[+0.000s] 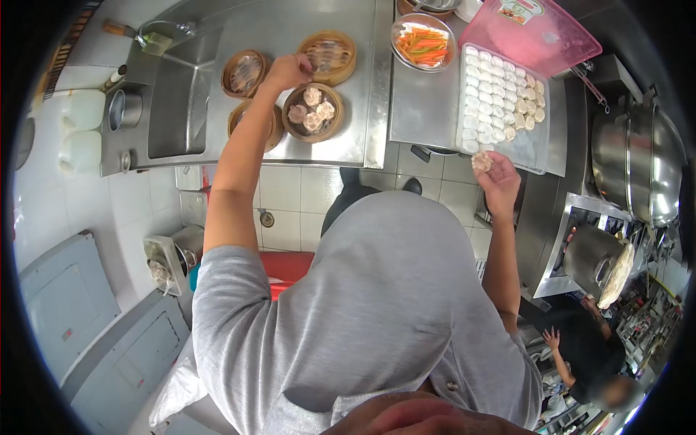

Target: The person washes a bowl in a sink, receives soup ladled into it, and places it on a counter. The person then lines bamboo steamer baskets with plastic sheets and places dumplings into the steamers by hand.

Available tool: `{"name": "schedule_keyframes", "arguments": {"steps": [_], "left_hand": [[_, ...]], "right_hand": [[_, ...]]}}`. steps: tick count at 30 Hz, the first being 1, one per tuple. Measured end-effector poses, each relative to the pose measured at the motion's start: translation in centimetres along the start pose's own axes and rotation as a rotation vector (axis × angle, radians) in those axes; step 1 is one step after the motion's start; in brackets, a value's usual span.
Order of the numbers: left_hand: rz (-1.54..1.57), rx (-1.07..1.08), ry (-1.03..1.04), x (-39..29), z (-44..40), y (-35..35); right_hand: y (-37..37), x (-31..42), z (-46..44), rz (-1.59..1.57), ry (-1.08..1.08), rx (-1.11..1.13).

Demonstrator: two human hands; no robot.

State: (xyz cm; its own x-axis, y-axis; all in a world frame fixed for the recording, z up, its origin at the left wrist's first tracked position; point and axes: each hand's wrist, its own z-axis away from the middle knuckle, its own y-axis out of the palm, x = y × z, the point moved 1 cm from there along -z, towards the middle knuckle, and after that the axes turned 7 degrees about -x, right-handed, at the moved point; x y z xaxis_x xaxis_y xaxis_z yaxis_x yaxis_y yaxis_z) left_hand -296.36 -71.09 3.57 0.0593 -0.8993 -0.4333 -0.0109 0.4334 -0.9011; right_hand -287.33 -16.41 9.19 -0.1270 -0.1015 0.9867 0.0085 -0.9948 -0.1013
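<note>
My left hand is over the steel counter with its fingers curled together at the left edge of a bamboo steamer; whether something is between the fingertips is hidden. Just below it, another bamboo steamer holds several pleated dumplings. Two more bamboo steamers stand to the left, an upper one and a lower one partly covered by my forearm. My right hand pinches a single pleated dumpling just below the front edge of a tray with rows of white and tan pieces.
A bowl of sliced carrot and green strips and a pink plastic lid lie behind the tray. A sink is at the left. Large steel pots stand at the right. Another person is at the lower right, one hand raised.
</note>
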Motion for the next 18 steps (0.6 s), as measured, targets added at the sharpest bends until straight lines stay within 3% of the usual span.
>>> {"name": "schedule_keyframes", "arguments": {"steps": [4, 8, 14, 18], "left_hand": [[0.032, -0.079, -0.091, -3.6, 3.4, -4.5], [0.11, -0.263, -0.017, -4.5, 9.4, -6.9], [0.287, -0.173, -0.257, -6.6, 16.8, -6.6], [0.29, -0.199, -0.256, -6.7, 18.7, -4.0]], "right_hand": [[0.3, 0.7, 0.0, -0.011, -0.018, 0.017], [0.6, 0.6, 0.1, -0.02, -0.011, 0.03], [1.4, 0.1, -0.7, -0.03, 0.009, 0.103], [2.3, 0.3, -1.6, -0.021, -0.008, 0.138]]}}
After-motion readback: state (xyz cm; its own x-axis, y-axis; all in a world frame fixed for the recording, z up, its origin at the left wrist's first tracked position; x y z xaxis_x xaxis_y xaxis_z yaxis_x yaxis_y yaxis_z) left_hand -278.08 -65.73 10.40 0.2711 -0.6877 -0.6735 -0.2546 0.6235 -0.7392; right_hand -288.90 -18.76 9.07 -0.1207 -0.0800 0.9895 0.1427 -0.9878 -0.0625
